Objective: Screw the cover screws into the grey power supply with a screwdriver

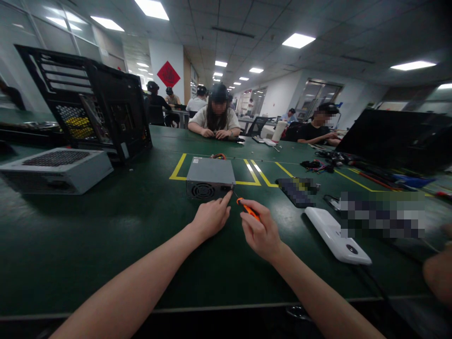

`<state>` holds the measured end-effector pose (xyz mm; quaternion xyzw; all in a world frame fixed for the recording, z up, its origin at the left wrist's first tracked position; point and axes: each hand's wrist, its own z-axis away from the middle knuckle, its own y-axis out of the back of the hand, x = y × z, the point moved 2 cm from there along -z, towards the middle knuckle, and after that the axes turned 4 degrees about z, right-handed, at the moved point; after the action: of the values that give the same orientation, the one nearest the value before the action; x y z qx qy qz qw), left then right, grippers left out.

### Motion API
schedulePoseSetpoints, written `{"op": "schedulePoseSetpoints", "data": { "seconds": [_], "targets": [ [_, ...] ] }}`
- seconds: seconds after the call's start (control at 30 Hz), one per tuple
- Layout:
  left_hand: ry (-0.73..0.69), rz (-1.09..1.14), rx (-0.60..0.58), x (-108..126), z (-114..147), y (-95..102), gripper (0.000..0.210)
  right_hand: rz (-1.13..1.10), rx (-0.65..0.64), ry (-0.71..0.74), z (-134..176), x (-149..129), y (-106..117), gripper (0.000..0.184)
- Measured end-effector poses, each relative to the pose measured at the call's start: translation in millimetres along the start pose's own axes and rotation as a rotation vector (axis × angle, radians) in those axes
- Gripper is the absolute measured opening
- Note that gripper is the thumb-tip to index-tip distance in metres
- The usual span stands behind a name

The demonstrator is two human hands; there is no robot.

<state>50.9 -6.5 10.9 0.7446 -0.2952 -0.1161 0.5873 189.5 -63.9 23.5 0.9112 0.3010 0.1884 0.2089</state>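
A grey computer power supply [211, 170] sits on the green table, its fan grille and socket side facing me. My left hand [212, 219] is in front of it, with the index finger stretched out to the lower right corner of that side. The other fingers of this hand are bent, and nothing shows in them. Orange and black, a screwdriver [251, 210] is gripped in my right hand [263, 230]. Its thin shaft points up and left toward the same corner, near my left fingertip. Whether the tip meets a screw is too small to tell.
At the left stand a second power supply [58, 169] and an open black computer case [102, 103]. To the right lie a white oblong device [337, 235], a dark flat part [295, 192] and cables [318, 165]. Across the table, a person [217, 113] works with both hands.
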Motion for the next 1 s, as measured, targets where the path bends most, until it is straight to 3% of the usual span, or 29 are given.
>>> {"op": "schedulePoseSetpoints", "data": {
  "seconds": [0.07,0.23,0.37,0.5,0.67,0.8,1.0],
  "targets": [
    [0.002,-0.001,0.005,-0.3,-0.1,-0.2,0.051,0.002,0.008,-0.04,0.6,0.9,-0.4,0.041],
    [-0.006,0.017,0.015,-1.1,0.0,0.0,0.05,0.045,0.007,0.039,0.0,-0.9,0.0,0.035],
    [0.006,0.014,0.01,-1.3,-0.1,-0.3,0.05,0.028,0.032,-0.014,-0.2,0.4,1.0,0.039],
    [0.003,0.01,0.005,-0.6,-0.2,-0.2,0.051,0.038,-0.026,0.062,1.4,-0.6,0.2,0.035],
    [0.023,-0.007,-0.007,-0.5,-0.3,0.2,0.051,0.003,0.003,-0.026,0.6,0.3,0.6,0.037],
    [-0.001,0.012,0.012,-0.6,0.0,0.4,0.051,0.03,-0.009,0.054,-1.1,-2.2,1.6,0.034],
    [0.022,0.012,-0.007,-0.2,0.0,0.7,0.052,0.016,0.032,-0.03,-1.7,-1.0,2.9,0.038]
  ]
}}
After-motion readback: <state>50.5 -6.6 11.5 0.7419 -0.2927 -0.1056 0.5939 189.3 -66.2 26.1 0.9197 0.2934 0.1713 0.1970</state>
